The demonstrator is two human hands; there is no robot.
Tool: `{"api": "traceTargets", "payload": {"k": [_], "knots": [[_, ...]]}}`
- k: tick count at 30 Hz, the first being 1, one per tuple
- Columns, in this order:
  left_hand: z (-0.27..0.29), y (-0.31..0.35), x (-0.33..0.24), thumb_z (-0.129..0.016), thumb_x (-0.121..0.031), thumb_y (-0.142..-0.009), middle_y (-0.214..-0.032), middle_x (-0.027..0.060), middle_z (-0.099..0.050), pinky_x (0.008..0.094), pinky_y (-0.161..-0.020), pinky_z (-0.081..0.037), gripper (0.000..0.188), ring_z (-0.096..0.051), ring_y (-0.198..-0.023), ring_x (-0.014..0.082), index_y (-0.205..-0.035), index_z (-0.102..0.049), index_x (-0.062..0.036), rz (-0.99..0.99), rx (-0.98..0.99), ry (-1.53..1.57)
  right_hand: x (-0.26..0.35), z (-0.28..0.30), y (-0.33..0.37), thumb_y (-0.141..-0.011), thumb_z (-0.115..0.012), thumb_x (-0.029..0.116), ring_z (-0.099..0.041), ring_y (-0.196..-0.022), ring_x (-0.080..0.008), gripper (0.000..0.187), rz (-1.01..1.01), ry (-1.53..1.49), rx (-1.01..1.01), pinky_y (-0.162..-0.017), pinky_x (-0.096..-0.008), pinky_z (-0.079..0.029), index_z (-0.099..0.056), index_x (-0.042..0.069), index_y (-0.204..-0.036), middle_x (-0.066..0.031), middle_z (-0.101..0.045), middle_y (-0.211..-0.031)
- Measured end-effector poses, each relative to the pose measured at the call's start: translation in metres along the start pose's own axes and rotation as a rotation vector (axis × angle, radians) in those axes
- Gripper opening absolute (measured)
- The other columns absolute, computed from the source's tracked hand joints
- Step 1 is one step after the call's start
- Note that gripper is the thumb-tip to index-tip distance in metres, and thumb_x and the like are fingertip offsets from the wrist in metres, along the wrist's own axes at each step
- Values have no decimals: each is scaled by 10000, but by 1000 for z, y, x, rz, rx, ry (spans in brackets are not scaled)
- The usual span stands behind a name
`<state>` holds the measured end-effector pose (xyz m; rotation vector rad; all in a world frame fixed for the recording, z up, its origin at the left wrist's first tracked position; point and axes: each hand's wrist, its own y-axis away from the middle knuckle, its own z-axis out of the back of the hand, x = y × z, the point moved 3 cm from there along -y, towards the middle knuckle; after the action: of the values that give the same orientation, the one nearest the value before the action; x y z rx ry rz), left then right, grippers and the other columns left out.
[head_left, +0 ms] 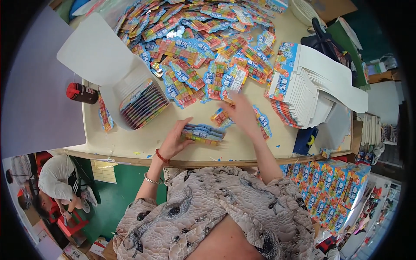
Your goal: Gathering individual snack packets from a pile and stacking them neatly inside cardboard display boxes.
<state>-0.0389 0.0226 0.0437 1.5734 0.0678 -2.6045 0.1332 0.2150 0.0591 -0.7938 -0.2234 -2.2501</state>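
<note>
My left hand (175, 138), with a red bead bracelet at its wrist, is closed around a small stack of candy packets (203, 134) standing on edge near the front of the table. To its right, my right hand (241, 113) is over the near edge of the candy pile, its fingers smeared by motion. Beside those fingers lies a colourful candy packet (220, 117); whether they touch it I cannot tell. A large heap of blue-edged candy packets (186, 47) spreads over the far table. At the left, an open white box (162, 105) holds a row of upright packets (145, 108).
Folded white cartons (303, 86) are stacked at the right, near a blue tape dispenser (305, 141). A dark bottle with a red lid (82, 93) stands at the left edge. Filled boxes (329, 186) are piled below right. A person (58, 177) bends at lower left.
</note>
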Motion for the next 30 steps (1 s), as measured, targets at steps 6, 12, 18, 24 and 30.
{"api": "traceTargets", "payload": {"k": [6, 12, 18, 24, 30], "knots": [[-7, -6, 7, -792, -38, -682, -1134, 119, -545, 343, -824, -497, 561, -572, -1020, 265, -1178, -534, -71, -87, -2, -4, -36, -33, -23, -893, -614, 306, -523, -1196, -353, 613, 8, 471, -383, -928, -437, -448, -373, 55, -1397, -222, -565, -1247], [-8, 6, 3, -777, 54, -650, -1353, 135, -370, 397, -993, -452, 610, -470, -1206, 312, -1187, -536, -107, -40, -9, 91, -36, -7, 35, -932, -528, 102, -649, -894, -226, 295, -169, -235, -459, -795, -322, -491, -566, 28, -1215, -177, -645, -1042], [-18, 9, 10, -799, 35, -664, -1338, 138, -415, 372, -956, -471, 854, -508, -1179, 255, -1391, -370, -92, 8, -166, 328, -15, -33, 79, -915, -553, 76, -608, -922, -190, 223, -123, -577, 166, -808, -302, -470, -619, 29, -1123, -124, -647, -935], [-20, 18, 23, -825, -12, -656, -1154, 110, -524, 342, -917, -477, 821, -567, -1044, 234, -1359, -405, -65, 171, -18, 316, -31, -2, 40, -832, -686, 235, -521, -1026, -246, 302, -122, -229, -165, -816, -363, -440, -641, 44, -1062, -97, -581, -1044], [-12, 11, 12, -823, -86, -676, -1076, 107, -557, 322, -833, -483, 470, -581, -957, 237, -1059, -558, -19, -22, 77, 129, -37, 6, 2, -667, -785, 429, -421, -1110, -279, 568, -272, 342, 133, -869, -452, -371, -604, 68, -1065, -91, -523, -1093]]}}
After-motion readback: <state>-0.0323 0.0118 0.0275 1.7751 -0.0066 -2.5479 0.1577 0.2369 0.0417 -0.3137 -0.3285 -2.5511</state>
